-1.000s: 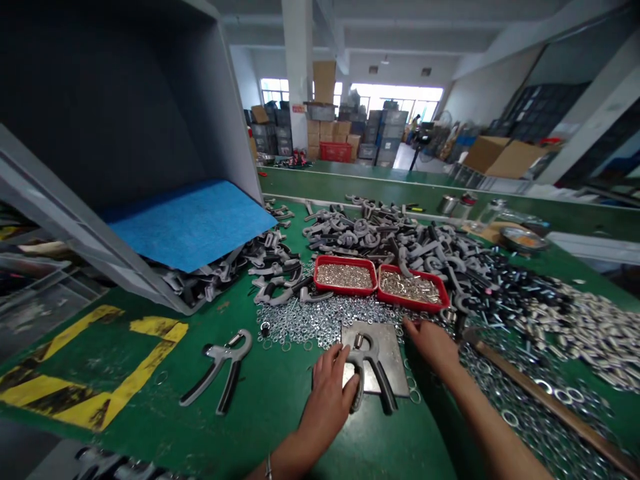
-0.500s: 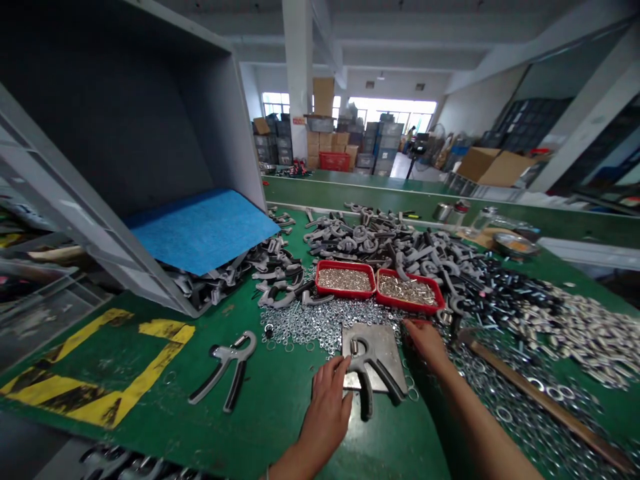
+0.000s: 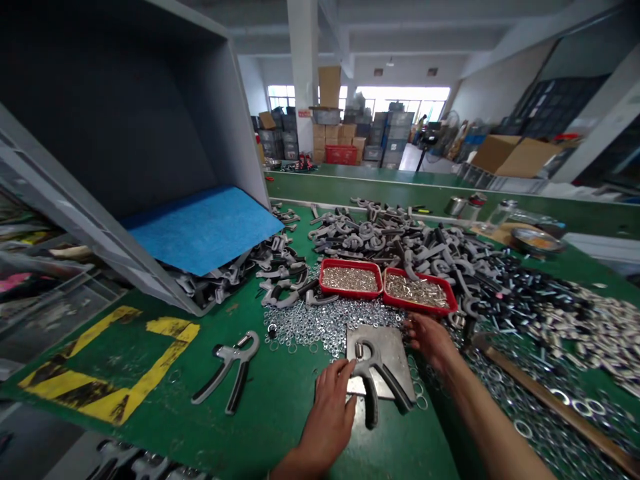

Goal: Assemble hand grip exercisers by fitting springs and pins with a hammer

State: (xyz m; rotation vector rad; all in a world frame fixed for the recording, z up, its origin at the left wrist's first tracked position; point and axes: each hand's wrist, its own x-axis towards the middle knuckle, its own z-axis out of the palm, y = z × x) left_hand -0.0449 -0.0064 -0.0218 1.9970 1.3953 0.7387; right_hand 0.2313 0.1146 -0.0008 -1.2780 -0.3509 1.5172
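A grey and black hand grip strengthener lies across a square metal plate, its two handles spread toward me. My left hand is closed on its left side, thumb and fingers near the spring end. Just right of the plate, below the right red tray, is my right hand. Its fingers are curled together at the edge of the loose washers, and I cannot make out what is in them. Another hand grip strengthener lies on the green table to the left.
Two red trays hold small metal pins. Loose washers spread before them, grey handle parts pile behind. A wooden-handled hammer lies at right. A large grey crate stands tipped at left, above yellow tape.
My right hand has drawn slightly away from the table, and its fingers now show beside the plate. The left hand keeps its hold on the hand grip strengthener. The view has shifted slightly.
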